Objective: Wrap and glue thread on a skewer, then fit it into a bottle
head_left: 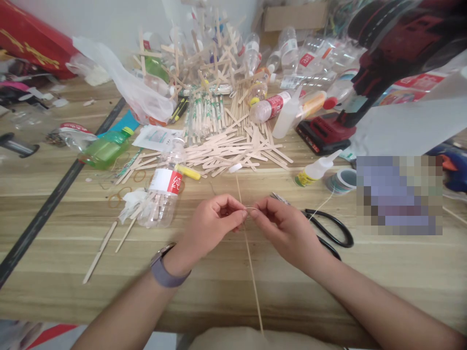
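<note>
My left hand (219,218) and my right hand (279,226) meet above the middle of the table. Thumb and fingers of each are pinched on a short, thin piece of string (251,209) that bows between them. A long, thin wooden stick (251,262) passes under this string, its near end by my lap. Just beyond my right hand lie black-handled scissors (330,226), partly covered by it. From a grey roll (342,181), a pale strand runs toward my right wrist. Left of my left hand stands a clear plastic bottle (166,182) with sticks visible at it.
Flat wooden sticks (226,150) lie piled beyond my hands. Glue bottles (315,170) and a red-black power drill (328,129) stand to the right. Several plastic bottles (288,48) crowd the back. A green bottle (109,146) lies at left, near a dark bar (47,214).
</note>
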The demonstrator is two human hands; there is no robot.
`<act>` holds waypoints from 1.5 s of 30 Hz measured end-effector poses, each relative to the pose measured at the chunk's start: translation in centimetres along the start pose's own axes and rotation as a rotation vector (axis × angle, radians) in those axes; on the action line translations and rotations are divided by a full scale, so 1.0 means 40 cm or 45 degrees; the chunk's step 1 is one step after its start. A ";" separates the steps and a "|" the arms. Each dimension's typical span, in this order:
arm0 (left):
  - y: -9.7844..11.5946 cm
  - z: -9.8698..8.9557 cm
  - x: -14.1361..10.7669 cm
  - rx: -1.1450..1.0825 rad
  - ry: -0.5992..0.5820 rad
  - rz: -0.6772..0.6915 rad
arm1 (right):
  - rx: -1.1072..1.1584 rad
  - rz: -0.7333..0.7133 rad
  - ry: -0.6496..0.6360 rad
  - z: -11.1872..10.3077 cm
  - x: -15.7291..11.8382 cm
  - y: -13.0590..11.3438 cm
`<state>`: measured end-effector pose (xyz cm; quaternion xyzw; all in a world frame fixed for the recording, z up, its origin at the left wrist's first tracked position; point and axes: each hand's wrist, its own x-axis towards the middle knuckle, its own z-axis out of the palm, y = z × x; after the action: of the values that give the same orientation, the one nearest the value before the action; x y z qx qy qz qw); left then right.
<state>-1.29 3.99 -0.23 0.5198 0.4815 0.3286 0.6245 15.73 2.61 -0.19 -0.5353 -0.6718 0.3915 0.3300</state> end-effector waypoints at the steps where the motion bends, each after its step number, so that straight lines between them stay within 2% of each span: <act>1: 0.000 0.001 0.001 -0.006 -0.005 0.000 | 0.030 0.037 -0.015 0.001 0.002 0.002; 7: 0.004 0.002 0.002 -0.033 -0.030 -0.013 | 0.167 0.189 -0.098 0.006 0.008 0.006; 18: 0.004 0.001 0.001 0.074 -0.007 0.037 | 0.142 0.204 -0.146 0.012 0.007 0.007; 24: 0.001 -0.002 0.003 0.057 -0.027 0.009 | 0.225 0.226 -0.136 0.008 0.001 0.013; 27: 0.000 -0.002 0.002 0.047 -0.021 -0.012 | 0.206 0.167 -0.109 0.008 -0.001 0.005; 35: 0.010 0.006 0.005 -0.080 0.042 -0.115 | -0.197 -0.212 -0.022 0.013 -0.019 0.004; 40: 0.004 0.006 0.000 -0.085 0.052 -0.107 | -0.293 -0.260 0.010 0.020 -0.022 0.018; 45: -0.003 0.001 -0.003 0.030 0.069 -0.010 | -0.267 -0.262 0.012 0.020 -0.019 0.017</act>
<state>-1.31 3.82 -0.33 0.5162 0.5041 0.3342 0.6064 15.50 1.79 -1.21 -0.4969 -0.7588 0.2807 0.3139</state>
